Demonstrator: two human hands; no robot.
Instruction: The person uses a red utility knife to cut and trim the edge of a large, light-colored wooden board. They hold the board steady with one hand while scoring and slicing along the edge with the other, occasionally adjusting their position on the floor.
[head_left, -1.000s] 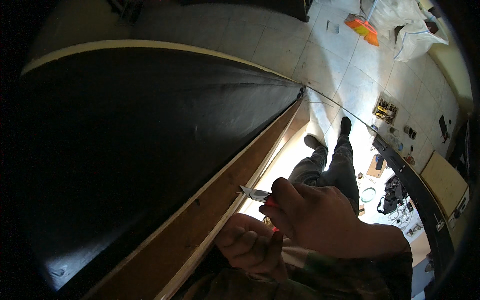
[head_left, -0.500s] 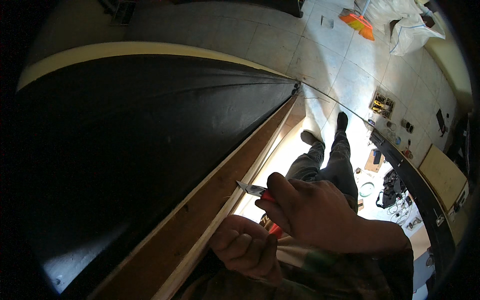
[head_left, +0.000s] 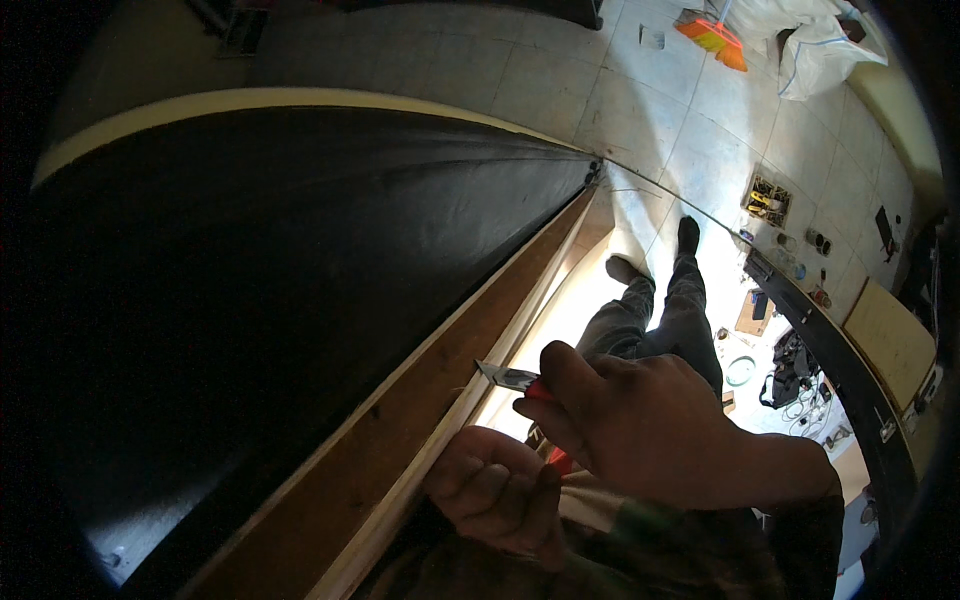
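Red-handled utility knife with a short grey blade (head_left: 512,379) sits in the right hand (head_left: 640,425), which is curled tight around the handle. Its blade tip points left and almost meets the pale edge of the long brown wooden board (head_left: 440,400); I cannot tell if it touches. That board runs slanted from the bottom of the picture up to the far corner. Next to it, on the left, lies a big black sheet of smooth fabric (head_left: 300,270) stretched flat, with a cream-coloured strip along its far side. The left hand (head_left: 497,493) is closed into a loose fist, pressed against the near edge of the board, just below the knife. Down below, on the white tiled floor (head_left: 640,110), are the person's grey trouser legs and dark shoes (head_left: 660,300). An orange broom head (head_left: 716,35) lies far off on the tiles.
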